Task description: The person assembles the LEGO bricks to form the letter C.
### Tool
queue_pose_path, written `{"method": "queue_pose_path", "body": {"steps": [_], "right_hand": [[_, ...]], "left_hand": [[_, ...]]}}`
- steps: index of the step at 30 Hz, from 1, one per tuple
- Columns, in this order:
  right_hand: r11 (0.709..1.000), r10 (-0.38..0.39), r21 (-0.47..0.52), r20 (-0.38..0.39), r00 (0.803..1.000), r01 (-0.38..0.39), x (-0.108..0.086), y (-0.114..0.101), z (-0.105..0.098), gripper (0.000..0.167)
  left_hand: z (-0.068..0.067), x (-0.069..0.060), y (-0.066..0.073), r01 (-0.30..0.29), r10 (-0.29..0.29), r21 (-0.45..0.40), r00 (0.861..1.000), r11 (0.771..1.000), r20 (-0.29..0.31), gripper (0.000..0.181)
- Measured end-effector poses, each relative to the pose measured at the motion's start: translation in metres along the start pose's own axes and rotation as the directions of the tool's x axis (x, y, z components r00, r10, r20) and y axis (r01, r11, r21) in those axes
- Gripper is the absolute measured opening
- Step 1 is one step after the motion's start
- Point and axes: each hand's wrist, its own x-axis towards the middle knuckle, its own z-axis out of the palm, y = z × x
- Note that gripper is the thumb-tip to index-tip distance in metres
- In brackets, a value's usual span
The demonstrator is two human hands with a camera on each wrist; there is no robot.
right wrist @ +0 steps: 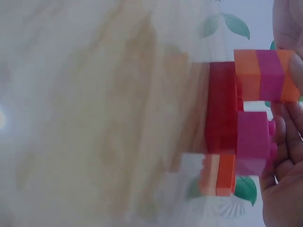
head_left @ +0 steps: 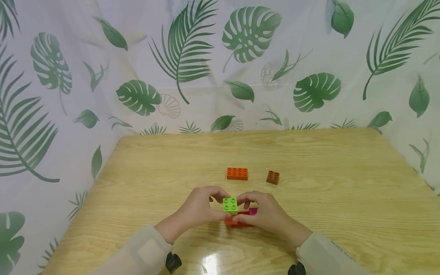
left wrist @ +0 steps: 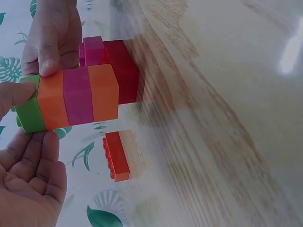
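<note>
Green block (head_left: 230, 205) caps the orange-and-purple stack (left wrist: 78, 97) at one end of the red base (right wrist: 221, 109). Left hand (head_left: 199, 208) pinches it; right hand (head_left: 271, 214) pinches the stack just below. Risk: off-centre push tips the stack off its studs.

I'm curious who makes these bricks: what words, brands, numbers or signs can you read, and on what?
None can be read.
Right sleeve: small dark marks, possibly lettering, too small and blurred to read.
Green brick, red brick: no lettering visible.
</note>
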Motion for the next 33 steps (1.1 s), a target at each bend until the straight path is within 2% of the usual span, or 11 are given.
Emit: {"method": "queue_pose_path", "body": {"steps": [6,9,21,25,33], "right_hand": [[0.998,-0.010,-0.064,0.077,0.997,0.015,0.004,0.008,-0.019,0.047],[0.998,0.010,-0.061,0.091,0.996,-0.004,0.009,0.013,-0.029,0.049],[0.969,-0.011,-0.247,0.029,1.000,0.018,0.042,0.031,-0.045,0.050],[0.946,-0.022,-0.324,0.021,1.000,0.028,0.054,0.037,-0.045,0.054],[0.898,0.092,-0.436,0.050,0.995,-0.061,0.073,0.048,-0.041,0.061]], "left_hand": [[0.001,0.001,0.001,-0.007,0.007,-0.003,1.000,1.000,0.008,0.032],[0.001,0.000,0.000,-0.011,0.011,0.015,1.000,1.000,0.011,0.033],[-0.001,0.000,-0.001,-0.012,0.012,0.020,1.000,1.000,0.021,0.033],[0.000,0.001,-0.001,-0.009,0.009,0.025,1.000,1.000,0.020,0.033],[0.000,0.001,-0.001,0.002,-0.002,0.027,1.000,1.000,0.019,0.032]]}}
